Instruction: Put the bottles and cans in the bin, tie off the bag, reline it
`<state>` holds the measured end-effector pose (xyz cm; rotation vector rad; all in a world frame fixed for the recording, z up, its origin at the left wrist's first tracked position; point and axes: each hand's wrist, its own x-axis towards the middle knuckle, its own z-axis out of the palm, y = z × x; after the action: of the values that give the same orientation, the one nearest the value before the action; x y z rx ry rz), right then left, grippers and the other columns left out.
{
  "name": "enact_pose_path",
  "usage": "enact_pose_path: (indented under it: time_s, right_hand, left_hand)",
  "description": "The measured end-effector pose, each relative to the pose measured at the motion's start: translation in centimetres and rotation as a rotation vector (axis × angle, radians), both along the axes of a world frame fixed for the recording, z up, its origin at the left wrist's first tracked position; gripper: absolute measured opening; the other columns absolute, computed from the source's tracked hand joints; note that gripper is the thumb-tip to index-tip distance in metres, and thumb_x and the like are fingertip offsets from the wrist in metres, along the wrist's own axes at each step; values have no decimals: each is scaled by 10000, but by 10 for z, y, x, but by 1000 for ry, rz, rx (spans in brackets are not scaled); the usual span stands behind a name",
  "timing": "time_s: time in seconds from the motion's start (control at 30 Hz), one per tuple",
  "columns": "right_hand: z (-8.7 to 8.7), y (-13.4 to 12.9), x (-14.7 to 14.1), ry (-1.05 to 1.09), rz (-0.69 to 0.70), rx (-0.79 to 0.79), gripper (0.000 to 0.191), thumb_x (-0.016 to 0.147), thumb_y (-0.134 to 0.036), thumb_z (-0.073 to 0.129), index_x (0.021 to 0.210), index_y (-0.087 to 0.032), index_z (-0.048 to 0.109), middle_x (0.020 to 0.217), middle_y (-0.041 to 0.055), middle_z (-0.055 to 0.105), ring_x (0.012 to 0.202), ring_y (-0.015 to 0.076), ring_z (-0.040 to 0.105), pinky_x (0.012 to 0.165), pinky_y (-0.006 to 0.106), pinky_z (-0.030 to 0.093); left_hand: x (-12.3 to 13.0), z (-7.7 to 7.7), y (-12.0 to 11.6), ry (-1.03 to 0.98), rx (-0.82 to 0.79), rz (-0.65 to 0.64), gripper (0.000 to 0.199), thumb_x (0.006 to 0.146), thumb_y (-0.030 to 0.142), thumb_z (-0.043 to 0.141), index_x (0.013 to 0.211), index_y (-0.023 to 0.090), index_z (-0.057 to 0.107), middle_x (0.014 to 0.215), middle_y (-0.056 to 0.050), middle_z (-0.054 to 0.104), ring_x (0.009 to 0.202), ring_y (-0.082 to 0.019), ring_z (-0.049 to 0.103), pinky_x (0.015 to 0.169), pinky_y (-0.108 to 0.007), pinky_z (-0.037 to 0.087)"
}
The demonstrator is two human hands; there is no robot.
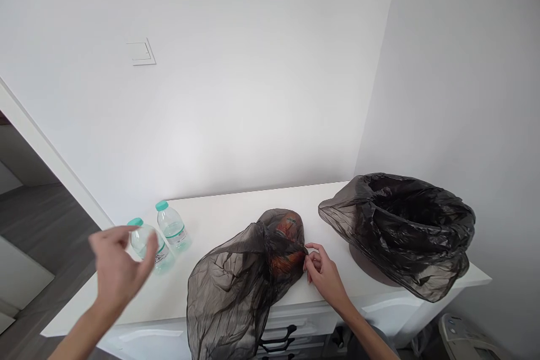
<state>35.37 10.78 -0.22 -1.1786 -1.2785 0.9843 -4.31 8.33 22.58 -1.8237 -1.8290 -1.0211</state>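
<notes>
A thin black plastic bag (228, 281) lies on the white cabinet top, its loose end hanging over the front edge. Something orange-brown (287, 256) shows through its bunched right part; I cannot make out what it is. My right hand (320, 273) pinches the bag at its right side. Off to the left, my left hand (118, 267) is in the air with thumb and fingers apart, holding nothing. Partly behind it stands a clear plastic bottle (145, 239) with a teal cap, and a second such bottle (172, 224) stands close by.
On the right end of the cabinet top (211, 211) stands a brown bin (371, 267) lined with a wide-mouthed black bag (422, 242). White walls close off the back and right. Drawers with dark handles (278, 334) are below, and a pale appliance (464, 337) sits lower right.
</notes>
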Motion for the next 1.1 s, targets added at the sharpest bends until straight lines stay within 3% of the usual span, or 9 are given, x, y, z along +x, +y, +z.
enact_pose_path:
  time_s: [0.1, 0.17, 0.23, 0.37, 0.47, 0.57, 0.77, 0.97, 1.1]
  right_hand:
    - [0, 0, 0, -3, 1, -14, 485, 922, -597, 523, 1210, -207, 523, 701, -27, 609, 520, 167, 556, 525, 295, 462]
    - [0, -1, 0, -8, 1, -9, 474, 926, -589, 522, 1209, -209, 521, 703, -27, 612, 521, 167, 556, 527, 294, 462]
    - [0, -1, 0, -12, 2, -1, 454, 935, -572, 517, 1211, -212, 516, 704, -27, 615, 525, 167, 558, 530, 292, 462]
    - [2, -1, 1, -8, -3, 9, 437, 941, -562, 510, 1207, -215, 515, 698, -32, 615, 519, 165, 560, 525, 289, 462]
    - [3, -1, 1, 5, -2, 11, 442, 931, -569, 520, 1193, -214, 532, 695, -31, 619, 512, 163, 562, 517, 286, 462]
    - [5, 0, 1, 8, 4, 16, 425, 931, -571, 518, 1154, -212, 554, 696, -25, 615, 510, 162, 563, 511, 284, 461]
    - [5, 1, 2, -14, 19, 13, 328, 934, -514, 512, 1063, -219, 575, 709, -14, 614, 524, 167, 572, 531, 287, 462]
    - [8, 1, 1, -77, -6, -9, 238, 893, -463, 539, 933, -236, 599, 686, -13, 633, 527, 169, 567, 543, 281, 450]
    - [6, 2, -1, -143, -35, -5, 180, 865, -390, 538, 909, -235, 618, 688, -13, 648, 549, 173, 580, 555, 273, 445]
  left_hand:
    - [45, -27, -20, 97, -302, -482, 175, 993, 382, 439, 965, 283, 581, 919, -38, 663, 855, -226, 608, 790, -382, 546]
    - [80, -47, -28, 160, -487, -676, 200, 1017, 298, 435, 1079, 301, 625, 1087, -31, 704, 1024, -215, 637, 961, -386, 529]
    - [112, -67, -28, 177, -530, -748, 274, 1028, 236, 414, 1204, 308, 612, 1214, -27, 692, 1143, -208, 623, 1077, -404, 481]
    - [152, -100, -8, 231, -535, -705, 381, 1016, 165, 384, 1337, 268, 561, 1309, -85, 650, 1213, -251, 597, 1067, -437, 500]
    - [166, -112, 12, 332, -570, -631, 436, 932, 51, 420, 1294, 224, 591, 1307, -109, 639, 1192, -286, 599, 1040, -467, 508]
    - [177, -113, 24, 370, -597, -609, 458, 855, -21, 435, 1202, 210, 627, 1288, -107, 638, 1175, -281, 612, 1003, -448, 515]
    - [198, -114, 28, 256, -626, -595, 256, 898, 136, 512, 1105, 192, 652, 1188, -135, 690, 1113, -299, 660, 930, -412, 532]
    - [201, -124, 29, 265, -659, -540, 352, 752, 49, 549, 1043, 204, 673, 1143, -166, 728, 1096, -356, 688, 879, -436, 535]
    - [196, -117, 24, 249, -633, -506, 362, 742, 85, 574, 1058, 238, 660, 1119, -185, 723, 1078, -372, 689, 860, -459, 538]
